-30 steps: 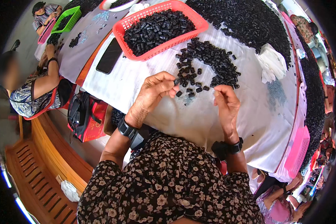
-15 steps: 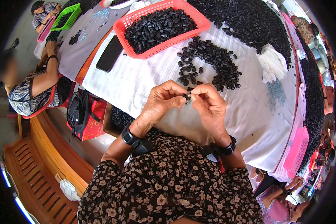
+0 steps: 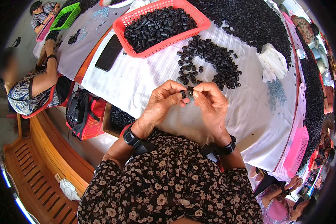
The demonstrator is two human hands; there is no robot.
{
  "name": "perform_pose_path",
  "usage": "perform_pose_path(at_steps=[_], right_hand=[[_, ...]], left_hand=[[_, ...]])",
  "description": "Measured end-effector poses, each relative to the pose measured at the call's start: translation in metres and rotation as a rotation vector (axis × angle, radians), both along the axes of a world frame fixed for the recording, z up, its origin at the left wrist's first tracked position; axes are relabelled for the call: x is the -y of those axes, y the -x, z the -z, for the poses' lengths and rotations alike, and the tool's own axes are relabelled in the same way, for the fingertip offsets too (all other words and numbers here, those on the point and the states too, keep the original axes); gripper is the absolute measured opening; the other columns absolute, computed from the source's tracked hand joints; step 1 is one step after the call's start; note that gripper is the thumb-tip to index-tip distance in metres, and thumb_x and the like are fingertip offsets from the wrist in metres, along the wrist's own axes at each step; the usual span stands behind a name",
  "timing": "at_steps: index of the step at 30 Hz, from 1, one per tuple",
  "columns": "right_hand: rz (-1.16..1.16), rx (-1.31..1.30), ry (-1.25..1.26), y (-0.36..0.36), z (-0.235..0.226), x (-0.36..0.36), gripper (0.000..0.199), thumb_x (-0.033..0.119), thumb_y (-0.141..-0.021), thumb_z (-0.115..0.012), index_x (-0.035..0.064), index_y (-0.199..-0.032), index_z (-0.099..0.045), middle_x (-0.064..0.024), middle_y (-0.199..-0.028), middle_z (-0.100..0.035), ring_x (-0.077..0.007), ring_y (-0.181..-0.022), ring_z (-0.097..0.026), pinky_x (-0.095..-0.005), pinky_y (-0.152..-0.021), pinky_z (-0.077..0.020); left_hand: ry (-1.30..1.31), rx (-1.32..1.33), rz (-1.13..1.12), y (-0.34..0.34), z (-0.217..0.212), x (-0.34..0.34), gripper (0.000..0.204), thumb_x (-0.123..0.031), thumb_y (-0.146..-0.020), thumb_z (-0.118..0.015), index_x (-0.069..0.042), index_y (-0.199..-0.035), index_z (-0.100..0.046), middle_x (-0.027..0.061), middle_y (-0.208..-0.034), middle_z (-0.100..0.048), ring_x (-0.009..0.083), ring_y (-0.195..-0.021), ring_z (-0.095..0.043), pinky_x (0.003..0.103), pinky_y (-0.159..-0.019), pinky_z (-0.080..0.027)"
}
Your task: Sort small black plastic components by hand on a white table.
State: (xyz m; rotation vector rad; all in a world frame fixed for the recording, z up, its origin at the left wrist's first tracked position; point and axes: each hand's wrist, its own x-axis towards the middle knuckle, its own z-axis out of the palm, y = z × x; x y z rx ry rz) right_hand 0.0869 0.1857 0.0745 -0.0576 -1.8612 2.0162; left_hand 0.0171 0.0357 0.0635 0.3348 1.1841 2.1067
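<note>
My left hand pinches a small black plastic cylinder between thumb and fingertips, above the white cloth. Just to its right, my right hand is closed in a pinch, its fingertips a short gap from that piece. What those right fingers hold, if anything, is too small to make out. A dark piece shows close beside the right fingertips, and a few pale blue-grey bits lie between the hands. Beyond them spreads a loose pile of similar black cylinders.
A red plastic basket full of black pieces stands beyond the hands. Left of it lies a black phone. Crumpled white paper and small blue-grey bits are at right. Another person sits at left, near a green basket.
My fingertips, close together on one small piece before, have drawn slightly apart. The black cylinder now shows plainly in the left pinch. The basket and piles stay in place.
</note>
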Motion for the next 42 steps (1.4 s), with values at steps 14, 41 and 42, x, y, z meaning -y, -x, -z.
perform_pose_path(at_steps=[14, 41, 42], right_hand=[[-0.067, 0.064, -0.22, 0.003, 0.0, 0.0, 0.01, -0.007, -0.081, -0.059, 0.0016, -0.085, -0.055, -0.0014, -0.08, -0.054, -0.0066, -0.067, -0.053, -0.0214, -0.058, -0.045], [0.004, 0.122, -1.105, 0.096, 0.033, -0.057, 0.034, -0.004, -0.078, -0.051, 0.0038, -0.111, -0.053, -0.0189, -0.093, -0.053, -0.0376, -0.084, -0.056, -0.0428, -0.075, -0.0471], [0.006, 0.135, -1.193, 0.098, 0.037, -0.056, 0.035, -0.004, -0.077, -0.051, 0.0039, -0.111, -0.054, -0.0191, -0.093, -0.053, -0.038, -0.084, -0.056, -0.0426, -0.075, -0.0471]], left_hand=[[0.104, -0.127, -0.003, 0.0, 0.017, 0.005, 0.016, -0.004, -0.083, -0.065, 0.001, -0.098, -0.063, 0.0046, -0.089, -0.064, 0.0102, -0.075, -0.057, 0.023, -0.07, -0.048], [0.16, -0.155, 0.097, 0.004, 0.024, 0.012, 0.013, -0.008, -0.085, -0.064, 0.001, -0.095, -0.063, 0.0063, -0.082, -0.065, 0.0098, -0.068, -0.059, 0.023, -0.063, -0.049], [0.151, -0.164, 0.086, 0.005, 0.026, 0.013, 0.013, -0.009, -0.085, -0.064, 0.0, -0.095, -0.063, 0.0065, -0.082, -0.065, 0.0098, -0.068, -0.058, 0.023, -0.062, -0.049]])
